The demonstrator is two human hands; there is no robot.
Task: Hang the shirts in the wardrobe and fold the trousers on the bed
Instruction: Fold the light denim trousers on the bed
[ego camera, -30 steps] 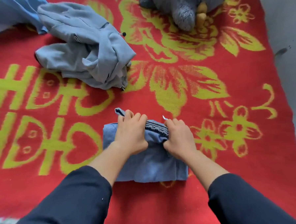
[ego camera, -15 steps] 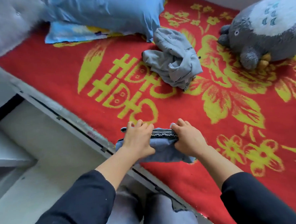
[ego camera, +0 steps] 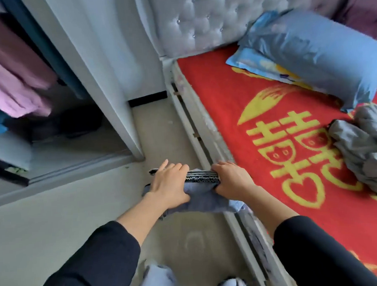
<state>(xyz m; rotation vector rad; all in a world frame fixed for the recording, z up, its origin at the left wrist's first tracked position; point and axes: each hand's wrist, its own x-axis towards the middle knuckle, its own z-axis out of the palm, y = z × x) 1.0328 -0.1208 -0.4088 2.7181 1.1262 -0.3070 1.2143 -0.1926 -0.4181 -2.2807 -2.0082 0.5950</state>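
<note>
Folded blue trousers [ego camera: 204, 197] with a dark ribbed waistband hang in the air over the floor, just off the bed's edge. My left hand [ego camera: 169, 184] grips their left end and my right hand [ego camera: 232, 180] grips their right end, fingers curled over the waistband. A crumpled grey garment [ego camera: 362, 149] lies on the red and yellow bedspread [ego camera: 236, 109] at the right. The open wardrobe [ego camera: 58, 132] stands at the left, with pink and purple clothes [ego camera: 12, 86] hanging inside.
A blue pillow [ego camera: 314, 55] leans against the tufted grey headboard [ego camera: 209, 17]. The white bed frame [ego camera: 202, 133] runs diagonally beside the beige floor [ego camera: 56, 215]. The wardrobe's white side panel [ego camera: 96, 66] stands between wardrobe and bed.
Both hands have lifted the folded trousers off the bedspread and carried them left, past the bed's edge. The view has swung left, so the wardrobe is now in sight.
</note>
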